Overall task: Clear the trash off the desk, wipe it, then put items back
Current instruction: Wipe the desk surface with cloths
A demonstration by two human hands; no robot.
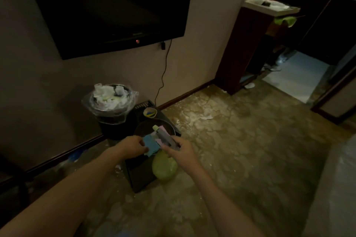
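Left hand (134, 145) pinches light-blue paper scrap (151, 144). Right hand (180, 150) grips grey-pink stick-like wrapper (165, 136), with pale-green plastic bag (164, 167) hanging below it. Both over dark low stand (138, 175), near overfilled lined trash bin (110, 100). Likely carrying trash: keep scraps bunched, press them well into bin so nothing spills.

Two hands are seen, one trash bin (112, 106) at eleven o'clock, one television (107, 7), one green bag (164, 167), one cup (150, 113).

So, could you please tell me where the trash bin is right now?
In the head view the trash bin stands on the floor against the wall, left of centre, below the wall-mounted TV and just left of the low black table.
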